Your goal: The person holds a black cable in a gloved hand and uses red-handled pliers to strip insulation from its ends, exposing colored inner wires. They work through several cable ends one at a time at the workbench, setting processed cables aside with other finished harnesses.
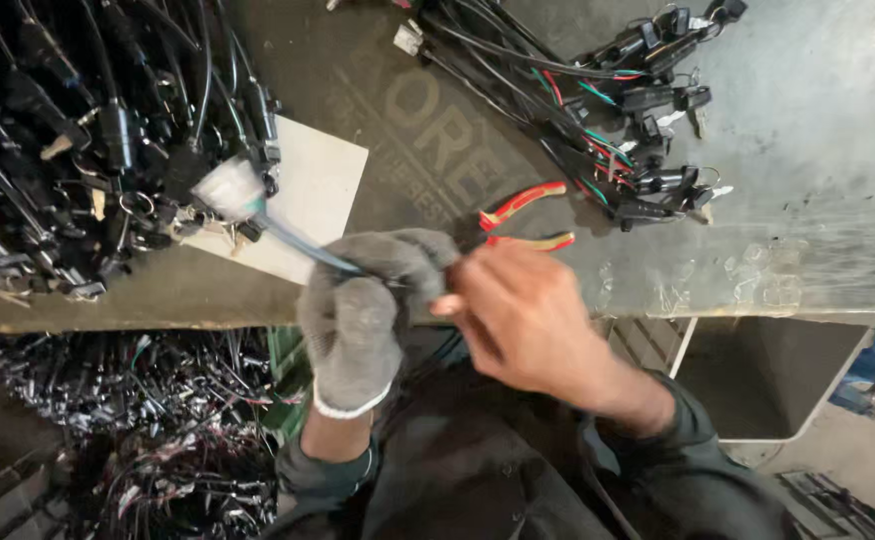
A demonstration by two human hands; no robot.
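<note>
My left hand (363, 305), in a grey knit glove, is closed around a thin blue-grey cable (293, 245). The cable runs up and left to a blurred white connector (228, 188). My bare right hand (523, 310) pinches the same cable just right of the glove, at the bench's front edge. Red-handled pliers (523, 215) lie on the bench right behind my hands.
A pile of black wire harnesses (78, 140) covers the bench's left part, beside a white card (313, 190). Another bundle with red and green wires (618, 110) lies at the back right. More harnesses (128, 430) fill the space under the bench at left.
</note>
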